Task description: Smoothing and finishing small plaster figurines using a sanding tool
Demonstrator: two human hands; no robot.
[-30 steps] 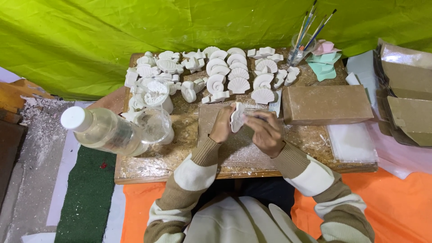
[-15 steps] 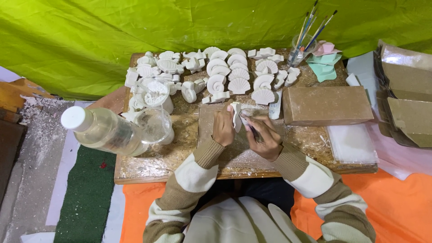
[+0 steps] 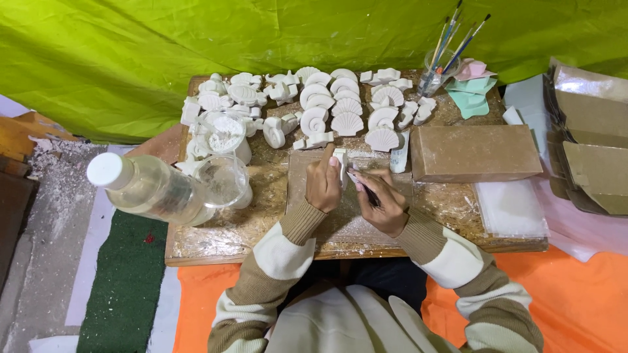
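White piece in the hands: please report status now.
Left hand grips white plaster piece. Right hand holds thin dark tool against it. Shell casts behind, nothing blocking.

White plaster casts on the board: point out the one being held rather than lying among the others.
It is the small white cast gripped upright in the left hand, just in front of the rows; the right hand holds a thin dark tool against it.

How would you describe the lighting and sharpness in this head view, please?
Head view: even, soft light tinted by the green sheet; mild glare on the clear bottle; white casts are crisp; the left hand and right hand are sharp, without motion blur.
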